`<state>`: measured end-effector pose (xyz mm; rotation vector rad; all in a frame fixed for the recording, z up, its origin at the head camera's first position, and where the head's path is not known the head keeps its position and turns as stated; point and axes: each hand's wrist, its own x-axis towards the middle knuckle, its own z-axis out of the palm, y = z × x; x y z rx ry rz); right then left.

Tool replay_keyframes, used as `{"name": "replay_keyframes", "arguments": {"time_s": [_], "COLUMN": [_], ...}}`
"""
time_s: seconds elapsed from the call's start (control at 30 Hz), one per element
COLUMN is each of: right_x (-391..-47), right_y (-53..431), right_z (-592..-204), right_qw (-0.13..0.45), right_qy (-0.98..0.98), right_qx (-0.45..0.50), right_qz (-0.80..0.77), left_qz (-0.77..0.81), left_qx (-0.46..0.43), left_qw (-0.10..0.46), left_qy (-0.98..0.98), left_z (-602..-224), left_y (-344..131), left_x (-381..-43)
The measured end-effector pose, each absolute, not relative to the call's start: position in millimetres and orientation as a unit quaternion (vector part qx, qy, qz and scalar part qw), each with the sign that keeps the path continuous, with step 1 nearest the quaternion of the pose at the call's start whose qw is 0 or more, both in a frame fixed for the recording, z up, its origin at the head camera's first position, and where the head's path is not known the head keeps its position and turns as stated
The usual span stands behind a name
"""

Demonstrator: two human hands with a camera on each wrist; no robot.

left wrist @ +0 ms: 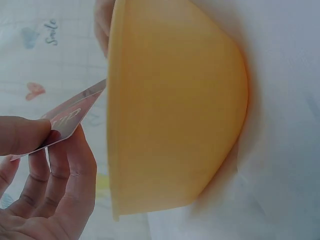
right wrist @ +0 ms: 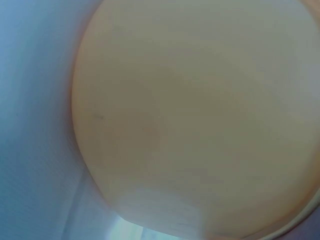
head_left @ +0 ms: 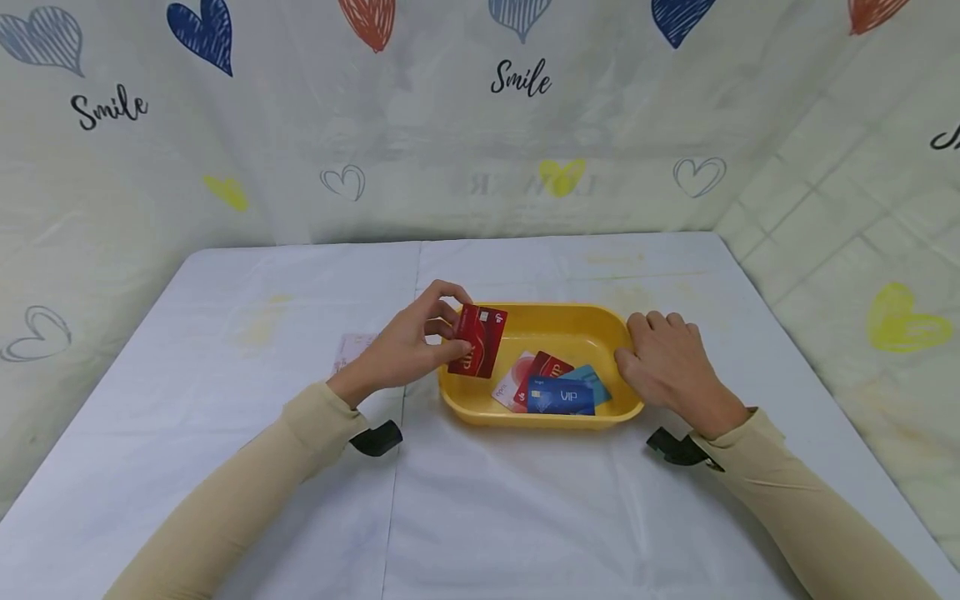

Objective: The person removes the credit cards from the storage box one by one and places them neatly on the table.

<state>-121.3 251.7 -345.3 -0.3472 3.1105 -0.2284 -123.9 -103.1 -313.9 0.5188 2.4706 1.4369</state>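
partly within left grip (head_left: 409, 346), red card (head_left: 483, 337)

1. Head view: the left hand (head_left: 416, 337) covers the nine o'clock edge of its red card (head_left: 487, 333).
2. In the yellow tray (head_left: 480, 414), a blue card (head_left: 561, 397) hides parts of a second red card (head_left: 551, 365) and a light-blue card (head_left: 592, 379); its smallest print is unreadable.
3. At the tray's three o'clock, the right hand (head_left: 671, 362) hides some rim and its own fingertips.
4. At the tray's nine o'clock, a pale slip (head_left: 351, 347) is partly hidden, its print too small.
5. Left wrist view: tray cut off at twelve o'clock, hand at eight.
6. Right wrist view: tray wall blurred, cut from twelve to six.
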Motion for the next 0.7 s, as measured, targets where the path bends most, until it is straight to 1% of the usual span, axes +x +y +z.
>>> {"name": "replay_keyframes", "arguments": {"time_s": [0.23, 0.37, 0.7], "right_x": [-121.7, -122.3, -122.0], "right_y": [249.9, 248.4, 246.3], "right_z": [-345.0, -345.1, -344.9], "right_qw": [0.008, 0.011, -0.001], "right_qy": [0.992, 0.992, 0.991], "right_qx": [-0.101, -0.103, -0.112], "right_qz": [-0.071, -0.074, -0.079], "left_qz": [0.507, 0.513, 0.52], "left_qx": [0.186, 0.177, 0.15], "left_qw": [0.093, 0.082, 0.072], "left_qy": [0.836, 0.836, 0.838], "left_z": [-305.6, -304.4, -307.9], "left_y": [-116.0, -126.1, -148.1], "left_x": [-123.4, -125.3, -125.5]}}
